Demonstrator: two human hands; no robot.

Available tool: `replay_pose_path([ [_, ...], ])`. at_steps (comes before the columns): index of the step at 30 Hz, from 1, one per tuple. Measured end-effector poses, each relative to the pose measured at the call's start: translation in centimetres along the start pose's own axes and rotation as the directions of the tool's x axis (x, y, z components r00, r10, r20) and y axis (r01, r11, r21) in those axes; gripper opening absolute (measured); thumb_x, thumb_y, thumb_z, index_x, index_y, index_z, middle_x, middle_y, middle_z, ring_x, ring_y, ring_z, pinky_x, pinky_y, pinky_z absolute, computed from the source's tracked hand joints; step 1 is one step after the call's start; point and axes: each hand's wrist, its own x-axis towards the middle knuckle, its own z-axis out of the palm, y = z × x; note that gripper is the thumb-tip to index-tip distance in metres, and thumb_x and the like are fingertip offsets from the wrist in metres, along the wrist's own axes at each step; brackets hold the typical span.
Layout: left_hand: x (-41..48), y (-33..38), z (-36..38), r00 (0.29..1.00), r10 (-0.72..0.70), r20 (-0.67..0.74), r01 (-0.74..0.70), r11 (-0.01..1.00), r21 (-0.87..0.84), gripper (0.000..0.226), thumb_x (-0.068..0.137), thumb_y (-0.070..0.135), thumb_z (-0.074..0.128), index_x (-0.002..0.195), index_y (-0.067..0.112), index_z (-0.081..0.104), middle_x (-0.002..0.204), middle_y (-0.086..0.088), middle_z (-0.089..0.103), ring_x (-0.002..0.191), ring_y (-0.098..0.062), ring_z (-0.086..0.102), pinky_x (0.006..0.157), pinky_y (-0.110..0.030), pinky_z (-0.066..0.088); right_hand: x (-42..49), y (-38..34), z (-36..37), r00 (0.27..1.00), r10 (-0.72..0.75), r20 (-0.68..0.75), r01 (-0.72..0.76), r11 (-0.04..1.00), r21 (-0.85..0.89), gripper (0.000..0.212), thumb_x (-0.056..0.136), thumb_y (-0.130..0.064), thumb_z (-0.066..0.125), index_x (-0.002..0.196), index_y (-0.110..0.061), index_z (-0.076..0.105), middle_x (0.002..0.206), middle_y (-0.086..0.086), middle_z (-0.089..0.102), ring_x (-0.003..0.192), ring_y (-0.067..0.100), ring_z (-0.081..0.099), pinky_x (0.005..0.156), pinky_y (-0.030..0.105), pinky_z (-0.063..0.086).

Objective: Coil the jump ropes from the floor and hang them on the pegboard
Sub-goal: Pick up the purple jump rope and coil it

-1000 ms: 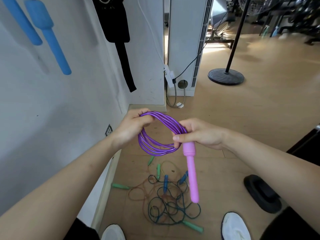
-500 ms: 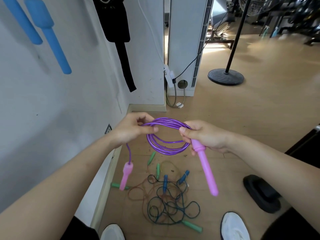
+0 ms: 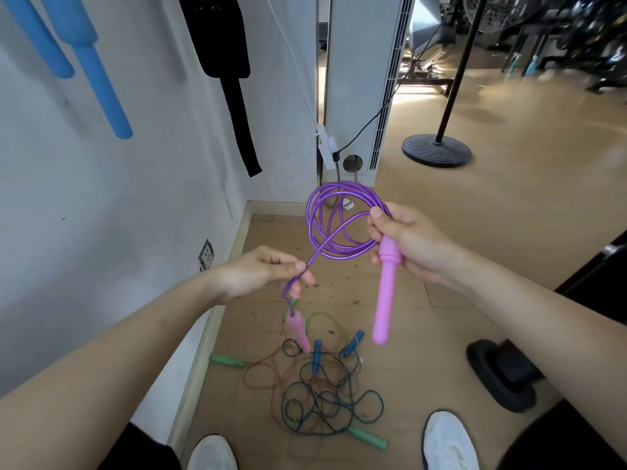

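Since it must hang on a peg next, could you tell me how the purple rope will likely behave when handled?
Probably springy: the purple rope forms round, open loops in the right hand, so it may uncoil if loosened. It bends sharply at the left hand, so it is likely flexible. The dangling pink handle will probably swing and tug it.

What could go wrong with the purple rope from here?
1. Right hand pinches the purple rope coil at one spot; loops may spring apart.
2. Left hand holds only its tail, so the dangling pink handle could swing and snag the tangled ropes below.
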Motion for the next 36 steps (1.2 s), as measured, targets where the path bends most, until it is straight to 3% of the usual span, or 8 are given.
replay_pose_path([
  [4,0.4,-0.3,1.6,0.997,-0.022,0.078,0.029,0.996,-0.082,0.033,0.101,0.031,0.051,0.108,0.008,0.073,0.092,-0.017,0.069,0.099,-0.028,0.069,0.103,-0.038,0.051,-0.6,-0.8,-0.1,0.992,-0.027,0.123,0.021,0.998,0.054,0.021,0.103,-0.023,0.044,0.089,-0.008,0.049,0.070,0.003,0.045,0.048,0.022,0.047,0.054,0.033,0.046],
  [8,0.9,-0.4,2.7,0.989,-0.007,0.145,0.022,0.994,-0.103,0.033,0.102,0.033,0.050,0.102,0.009,0.073,0.095,-0.017,0.070,0.099,-0.030,0.070,0.098,-0.035,0.053,-1.8,-1.5,0.3,0.986,-0.100,0.133,0.095,0.995,0.042,0.017,0.097,-0.019,0.056,0.088,-0.006,0.049,0.065,0.002,0.043,0.040,0.019,0.044,0.058,0.041,0.039],
  [13,1.4,0.4,3.5,0.998,0.012,0.057,-0.004,0.991,-0.136,0.029,0.101,0.029,0.051,0.098,0.007,0.071,0.085,-0.004,0.071,0.091,-0.025,0.069,0.087,-0.028,0.055,-2.7,-2.3,0.8,0.968,-0.223,0.115,0.231,0.971,-0.060,0.021,0.088,-0.010,0.067,0.087,0.003,0.050,0.054,0.003,0.047,0.035,0.020,0.044,0.051,0.055,0.037],
  [16,1.4,0.8,3.5,0.999,0.030,0.042,-0.022,0.980,-0.196,0.031,0.096,0.039,0.057,0.092,0.013,0.074,0.090,-0.006,0.071,0.099,-0.031,0.069,0.100,-0.036,0.053,-3.1,-2.9,0.9,0.969,-0.237,0.074,0.232,0.970,0.073,0.026,0.092,-0.018,0.065,0.084,-0.001,0.047,0.058,0.003,0.039,0.034,0.019,0.040,0.051,0.048,0.038],
  [20,1.5,0.7,4.2,0.986,0.104,0.131,-0.074,0.974,-0.216,0.032,0.098,0.044,0.055,0.094,0.019,0.074,0.095,-0.007,0.071,0.108,-0.034,0.066,0.111,-0.050,0.043,-3.1,-3.7,0.7,0.973,-0.226,0.051,0.208,0.949,0.237,0.020,0.093,-0.023,0.055,0.078,-0.012,0.049,0.063,0.003,0.035,0.034,0.017,0.036,0.051,0.036,0.040],
  [26,1.6,1.3,5.4,0.983,0.123,0.136,-0.101,0.981,-0.163,0.023,0.105,0.023,0.047,0.105,0.011,0.067,0.091,0.006,0.071,0.103,-0.020,0.067,0.102,-0.034,0.049,-3.4,-4.1,0.6,0.966,-0.241,0.099,0.213,0.949,0.232,0.017,0.096,-0.018,0.056,0.083,-0.011,0.047,0.062,0.002,0.035,0.033,0.016,0.036,0.049,0.035,0.039],
  [28,1.7,1.4,5.3,0.986,0.118,0.120,-0.098,0.982,-0.159,0.022,0.105,0.020,0.048,0.103,0.010,0.066,0.089,0.005,0.069,0.099,-0.018,0.066,0.104,-0.035,0.049,-3.5,-4.2,0.7,0.965,-0.241,0.102,0.215,0.953,0.215,0.012,0.092,-0.011,0.057,0.086,-0.008,0.047,0.059,0.003,0.035,0.032,0.015,0.034,0.048,0.033,0.040],
  [36,2.2,1.6,5.1,0.988,0.133,0.078,-0.121,0.982,-0.146,0.022,0.100,0.029,0.052,0.095,0.015,0.069,0.088,0.001,0.067,0.094,-0.020,0.068,0.092,-0.030,0.052,-3.8,-4.7,0.8,0.964,-0.226,0.138,0.182,0.944,0.274,0.019,0.082,0.007,0.053,0.081,-0.009,0.042,0.050,0.001,0.042,0.029,0.011,0.033,0.045,0.029,0.039],
])
